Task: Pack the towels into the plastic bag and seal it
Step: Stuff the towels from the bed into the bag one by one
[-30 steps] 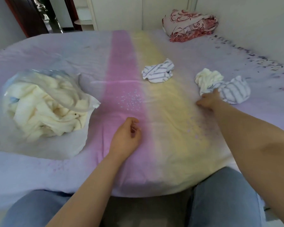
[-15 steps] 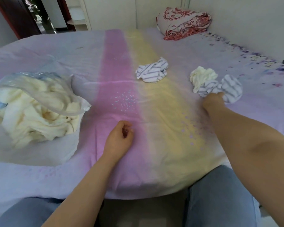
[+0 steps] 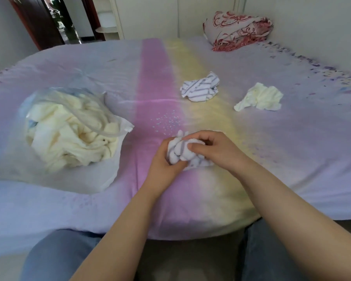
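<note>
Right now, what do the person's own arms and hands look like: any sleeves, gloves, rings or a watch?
Both forearms are bare up to the bottom edge of the picture, so no sleeve shows. The left hand and the right hand wear no gloves, and I see no ring, watch or bracelet. Below the arms, the knees are in blue-grey denim trousers.

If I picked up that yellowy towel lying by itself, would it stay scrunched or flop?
The cream towel would probably flop and unfold, since it lies crumpled in soft folds. It likely feels light. It shouldn't roll or slide on the bedsheet.
</note>
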A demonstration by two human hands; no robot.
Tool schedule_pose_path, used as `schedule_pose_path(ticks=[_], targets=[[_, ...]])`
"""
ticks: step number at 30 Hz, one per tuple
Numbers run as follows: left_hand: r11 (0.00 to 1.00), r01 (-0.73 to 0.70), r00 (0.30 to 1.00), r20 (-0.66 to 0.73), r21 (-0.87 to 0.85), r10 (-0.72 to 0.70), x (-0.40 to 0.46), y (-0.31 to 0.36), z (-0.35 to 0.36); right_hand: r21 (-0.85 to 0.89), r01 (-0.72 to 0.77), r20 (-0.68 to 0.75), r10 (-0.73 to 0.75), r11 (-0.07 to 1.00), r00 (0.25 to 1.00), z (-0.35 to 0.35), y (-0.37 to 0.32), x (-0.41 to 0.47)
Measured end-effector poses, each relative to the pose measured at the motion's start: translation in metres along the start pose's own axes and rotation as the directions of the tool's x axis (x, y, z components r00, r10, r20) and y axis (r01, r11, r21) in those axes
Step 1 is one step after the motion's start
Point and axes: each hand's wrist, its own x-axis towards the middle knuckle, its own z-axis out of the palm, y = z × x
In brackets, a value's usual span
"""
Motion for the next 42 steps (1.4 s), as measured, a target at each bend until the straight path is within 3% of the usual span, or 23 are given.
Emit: schedule_pose_path(ticks=[2, 3, 4, 6, 9, 12, 14, 16, 17, 18, 20, 23, 26, 30, 33, 34, 36, 39, 42], targets=[[0.999, -0.039, 0.994, -0.102, -0.015, 0.037, -0.017, 0.006, -0.02, -0.228, -0.011, -0.009, 0.009, 0.974, 1.0, 0.009, 0.0, 0.004], [0.998, -0.055, 0.99, -0.132, -0.034, 0.05, -0.023, 0.008, -0.029, -0.216, -0.066, 0.056, 0.08, 0.974, 0.995, 0.016, -0.002, 0.006], [0.997, -0.071, 0.987, -0.147, -0.038, 0.065, -0.028, 0.011, -0.038, -0.112, -0.111, 0.177, 0.13, 0.987, 0.976, 0.025, -0.003, 0.007], [0.995, -0.099, 0.982, -0.16, 0.018, 0.101, -0.037, 0.019, -0.052, 0.235, -0.177, 0.439, 0.058, 0.956, 0.897, 0.047, -0.009, 0.007], [0.965, -0.162, 0.964, -0.176, 0.208, 0.2, -0.052, 0.015, -0.072, 0.552, -0.28, 0.467, -0.013, 0.786, 0.884, 0.088, -0.014, 0.009], [0.849, -0.228, 0.888, -0.257, 0.476, 0.382, -0.073, -0.006, -0.103, 0.515, -0.035, 0.18, -0.068, 0.856, 0.981, 0.125, -0.021, 0.007], [0.912, -0.14, 0.8, -0.499, 0.386, 0.333, -0.095, -0.012, -0.12, 0.44, 0.244, -0.022, -0.261, 0.864, 0.965, 0.14, -0.033, 0.003], [0.982, 0.003, 0.636, -0.758, 0.187, 0.142, -0.111, -0.018, -0.131, 0.289, 0.54, -0.154, -0.519, 0.79, 0.841, 0.152, -0.049, -0.002], [0.991, 0.09, 0.558, -0.829, 0.104, 0.036, -0.114, -0.019, -0.136, 0.158, 0.66, -0.168, -0.639, 0.734, 0.751, 0.161, -0.055, 0.0], [0.983, 0.181, 0.536, -0.84, 0.026, -0.077, -0.113, -0.02, -0.142, 0.033, 0.736, -0.124, -0.728, 0.676, 0.674, 0.172, -0.061, 0.004], [0.925, 0.377, 0.574, -0.774, -0.04, -0.267, -0.104, -0.025, -0.153, -0.169, 0.76, 0.044, -0.766, 0.627, 0.641, 0.193, -0.07, 0.02], [0.854, 0.507, 0.65, -0.703, 0.116, -0.29, -0.093, -0.027, -0.161, -0.388, 0.625, 0.168, -0.614, 0.678, 0.771, 0.219, -0.067, 0.055], [0.877, 0.454, 0.661, -0.719, 0.154, -0.216, -0.089, -0.023, -0.164, -0.532, 0.606, 0.212, -0.6, 0.591, 0.771, 0.236, -0.061, 0.085], [0.908, 0.382, 0.699, -0.697, 0.174, -0.16, -0.089, -0.023, -0.17, -0.548, 0.697, 0.174, -0.752, 0.462, 0.636, 0.253, -0.073, 0.105], [0.918, 0.356, 0.714, -0.685, 0.174, -0.147, -0.093, -0.024, -0.171, -0.524, 0.618, 0.04, -0.707, 0.586, 0.706, 0.264, -0.095, 0.123], [0.926, 0.34, 0.716, -0.684, 0.163, -0.143, -0.095, -0.023, -0.171, -0.577, 0.614, 0.047, -0.728, 0.539, 0.684, 0.267, -0.101, 0.124], [0.94, 0.315, 0.711, -0.689, 0.134, -0.14, -0.098, -0.023, -0.174, -0.651, 0.639, 0.155, -0.753, 0.409, 0.64, 0.278, -0.101, 0.133], [0.953, 0.279, 0.714, -0.689, 0.114, -0.126, -0.097, -0.025, -0.183, -0.714, 0.584, 0.355, -0.52, 0.386, 0.777, 0.284, -0.09, 0.133], [0.962, 0.234, 0.744, -0.662, 0.138, -0.086, -0.094, -0.028, -0.186, -0.733, 0.614, 0.464, -0.445, 0.293, 0.766, 0.284, -0.085, 0.133]])
